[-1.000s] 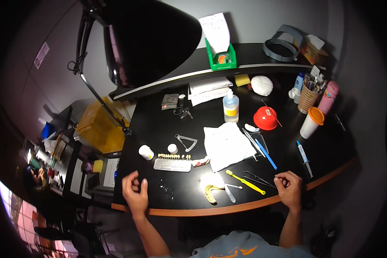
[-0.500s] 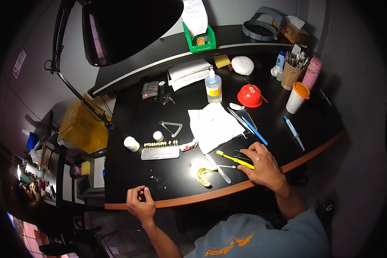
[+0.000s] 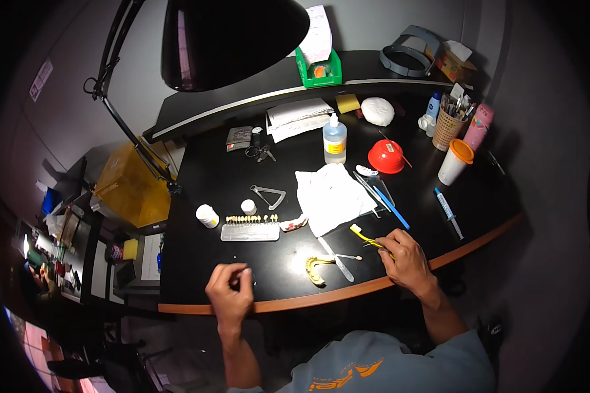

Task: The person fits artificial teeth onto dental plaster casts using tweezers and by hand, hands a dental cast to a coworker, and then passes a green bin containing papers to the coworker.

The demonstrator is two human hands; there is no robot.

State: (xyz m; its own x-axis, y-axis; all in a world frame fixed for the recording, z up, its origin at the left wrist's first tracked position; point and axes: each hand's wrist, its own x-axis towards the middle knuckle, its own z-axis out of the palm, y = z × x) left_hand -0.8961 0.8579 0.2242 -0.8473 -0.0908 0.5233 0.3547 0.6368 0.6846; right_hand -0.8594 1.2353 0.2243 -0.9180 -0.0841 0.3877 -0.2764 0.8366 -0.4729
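Observation:
My right hand (image 3: 408, 262) is closed around the handle of a yellow-green toothbrush (image 3: 368, 238), bristle end pointing up and left. Near the bench's front edge my left hand (image 3: 231, 291) is curled, thumb against the fingers; whatever they may hold is hidden. Between the hands lies a yellowish dental arch model (image 3: 315, 270). Right beside it are a pale flat-handled tool (image 3: 339, 262) and a thin small-tipped instrument (image 3: 351, 257). A tooth shade guide (image 3: 250, 231) lies beyond my left hand, next to a pink-and-white denture piece (image 3: 294, 224).
A white cloth (image 3: 334, 196) covers the bench's middle, with a blue-handled tool (image 3: 392, 208) to its right. Farther back stand a clear bottle (image 3: 335, 141), a red bowl (image 3: 386, 157) and an orange-lidded cup (image 3: 455, 162). A syringe (image 3: 448, 213) lies right. A black lamp (image 3: 229, 46) overhangs.
My right hand has taken up the toothbrush, whose head is now raised and turned. My left hand has moved slightly right and in over the bench edge. The whole view has shifted a little.

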